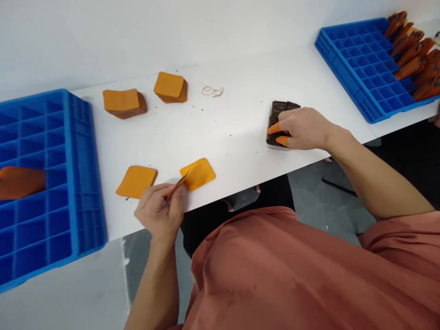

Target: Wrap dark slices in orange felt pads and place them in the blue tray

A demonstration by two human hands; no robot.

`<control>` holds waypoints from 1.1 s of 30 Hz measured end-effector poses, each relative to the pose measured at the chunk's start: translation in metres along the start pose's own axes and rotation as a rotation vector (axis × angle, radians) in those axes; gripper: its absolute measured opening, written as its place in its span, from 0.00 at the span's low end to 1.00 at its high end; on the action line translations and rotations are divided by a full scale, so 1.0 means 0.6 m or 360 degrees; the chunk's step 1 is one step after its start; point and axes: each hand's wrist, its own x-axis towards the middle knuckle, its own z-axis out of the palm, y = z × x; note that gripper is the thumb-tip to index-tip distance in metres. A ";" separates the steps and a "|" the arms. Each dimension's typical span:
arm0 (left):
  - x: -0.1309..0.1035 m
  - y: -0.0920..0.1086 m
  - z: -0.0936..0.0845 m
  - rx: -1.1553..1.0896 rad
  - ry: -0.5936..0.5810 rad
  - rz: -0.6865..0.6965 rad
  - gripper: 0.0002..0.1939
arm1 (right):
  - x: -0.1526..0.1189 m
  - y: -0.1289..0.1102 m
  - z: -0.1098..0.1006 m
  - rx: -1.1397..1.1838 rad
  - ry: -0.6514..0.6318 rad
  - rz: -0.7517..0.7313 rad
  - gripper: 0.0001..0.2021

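My left hand (161, 208) pinches a thin brown-orange sheet (178, 184), seen nearly edge-on, with a dark edge. Just beyond it, a single yellow-orange rounded sheet (202, 174) lies on the table, and a low stack of similar sheets (135, 181) lies to the left. Over a small clear-walled box (276, 145) is my right hand (304, 128). Two of its fingers wear orange finger cots and rest apart on the dark brown, ridged flat pieces (278, 110) that fill the box. My other right fingers are partly hidden.
Two taller stacks of orange sheets (120, 101) (171, 85) stand at the back left, near a tangled thin rubber band or cord (212, 91). A blue divided crate (85, 183) is at left; another blue crate (347, 75) at right holds several orange-brown pieces (410, 64). Dark crumbs dot the white table (237, 101).
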 end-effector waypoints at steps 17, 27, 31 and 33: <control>0.001 0.004 -0.001 -0.0086 0.0014 0.0012 0.04 | 0.012 -0.014 -0.012 -0.0198 -0.0201 0.0019 0.29; 0.001 0.006 0.001 -0.0053 0.0012 -0.0067 0.08 | 0.028 -0.010 -0.022 -0.0102 -0.0232 -0.0036 0.20; 0.003 0.007 0.000 -0.0056 0.0005 -0.0085 0.08 | 0.040 -0.002 -0.019 -0.0032 -0.0256 -0.0059 0.20; 0.002 0.007 0.000 -0.0056 0.0001 -0.0103 0.09 | 0.044 0.000 -0.018 -0.0015 -0.0254 -0.0052 0.20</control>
